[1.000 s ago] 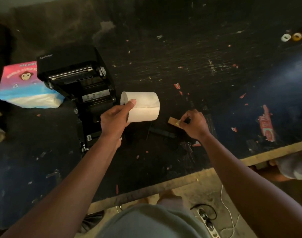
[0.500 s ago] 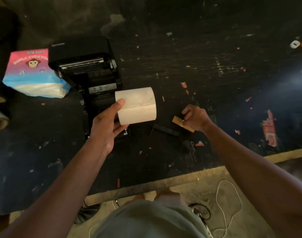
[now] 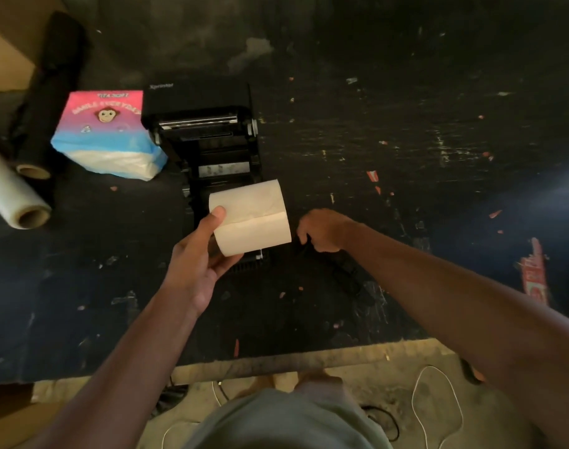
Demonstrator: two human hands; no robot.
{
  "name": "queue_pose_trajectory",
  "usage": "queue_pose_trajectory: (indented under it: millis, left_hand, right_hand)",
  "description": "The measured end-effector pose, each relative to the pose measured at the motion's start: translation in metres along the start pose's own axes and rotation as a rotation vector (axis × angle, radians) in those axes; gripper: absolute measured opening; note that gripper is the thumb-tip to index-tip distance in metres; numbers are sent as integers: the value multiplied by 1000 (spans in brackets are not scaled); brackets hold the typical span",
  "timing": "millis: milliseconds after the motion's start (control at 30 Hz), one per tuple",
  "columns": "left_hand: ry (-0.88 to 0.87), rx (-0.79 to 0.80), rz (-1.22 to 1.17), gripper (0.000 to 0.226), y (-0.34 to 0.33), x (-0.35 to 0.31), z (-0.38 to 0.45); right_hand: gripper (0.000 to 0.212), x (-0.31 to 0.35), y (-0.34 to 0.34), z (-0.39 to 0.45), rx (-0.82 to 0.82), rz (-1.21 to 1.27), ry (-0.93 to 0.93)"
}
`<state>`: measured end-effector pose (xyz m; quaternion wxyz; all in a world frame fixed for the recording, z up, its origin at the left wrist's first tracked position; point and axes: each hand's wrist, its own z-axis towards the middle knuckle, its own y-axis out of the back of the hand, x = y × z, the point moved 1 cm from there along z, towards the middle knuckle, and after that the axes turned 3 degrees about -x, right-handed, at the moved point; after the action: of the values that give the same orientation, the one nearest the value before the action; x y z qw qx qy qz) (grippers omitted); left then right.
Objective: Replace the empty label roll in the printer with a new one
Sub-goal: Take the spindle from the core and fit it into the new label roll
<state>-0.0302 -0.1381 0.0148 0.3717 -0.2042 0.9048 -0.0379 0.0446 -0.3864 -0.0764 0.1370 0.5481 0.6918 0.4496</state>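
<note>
Nearest, at the bottom of the frame, loose cables on the floor [image 3: 435,403] under the counter [image 3: 82,312] edge: easy to snag with a foot, enough to jolt everything above. At centre, left hand [image 3: 195,264] half closed round the end of the new label roll [image 3: 252,218], thumb on top, fingers underneath, roll lifted clear of the counter and hanging over the near end of the printer [image 3: 208,137]. Held by one end only, so liable to tip or slip; loose outer wrap showing along the roll, likely to unwind or crease if dropped or pushed in crooked. Just right of the roll, right hand [image 3: 322,230] curled tight over a dark piece [image 3: 344,270] lying on the counter; real grip or mere contact, cannot tell, and identity of that piece unclear. Risk of misalignment if seated one-handed. Further up, printer lid open, bay exposed, interior too dark to confirm the old core gone. Upper left, tissue pack [image 3: 105,134] touching the printer's side, film rolls [image 3: 14,192] beyond: little room to shift the machine that way.
</note>
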Motion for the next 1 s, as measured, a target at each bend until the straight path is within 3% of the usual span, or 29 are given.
queue_pose_trajectory:
  millis: [133,267,400,633,900,1000]
  left_hand:
    - [33,59,-83,76,11,1,1]
    - [37,143,-164,108,19,-1,3]
    - [45,198,-211,106,20,0,6]
    - [39,218,-219,106,14,3,8]
    - [14,207,-209,117,11,2,4]
    - [-27,182,-144,96,9,1,4]
  right_hand:
    - [28,-21,23,-17,-284,217,-129]
    - [25,-39,34,-65,-785,789,-319]
    - [24,-23,40,-111,-1070,1226,-241]
    - [23,13,43,-132,-1168,1246,-174]
    - [22,29,39,-142,-1255,978,-166]
    - [24,40,39,-145,-1287,890,-142]
